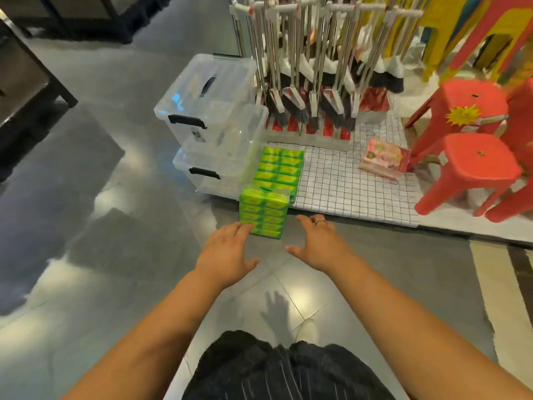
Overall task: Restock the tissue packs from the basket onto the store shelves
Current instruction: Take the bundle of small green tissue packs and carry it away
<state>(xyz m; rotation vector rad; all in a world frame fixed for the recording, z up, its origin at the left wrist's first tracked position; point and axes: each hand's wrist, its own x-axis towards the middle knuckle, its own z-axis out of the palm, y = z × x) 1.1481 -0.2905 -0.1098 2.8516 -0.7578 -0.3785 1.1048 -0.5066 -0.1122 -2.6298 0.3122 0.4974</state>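
A green multi-pack of tissues (pixel 264 212) stands on the grey floor just in front of the low display platform (pixel 346 183). A second green tissue pack (pixel 281 168) lies on the platform's checked cloth, right behind the first. My left hand (pixel 227 252) is open, fingers spread, with its fingertips at the near left bottom corner of the floor pack. My right hand (pixel 320 243), wearing a ring, is open and hovers just right of that pack, not touching it. No basket is in view.
Stacked clear storage boxes (pixel 210 111) stand left of the platform. A rack of brooms (pixel 311 67) hangs behind the tissue packs. A pink pack (pixel 382 160) lies on the cloth beside red plastic stools (pixel 467 168). A dark counter (pixel 26 82) is at far left.
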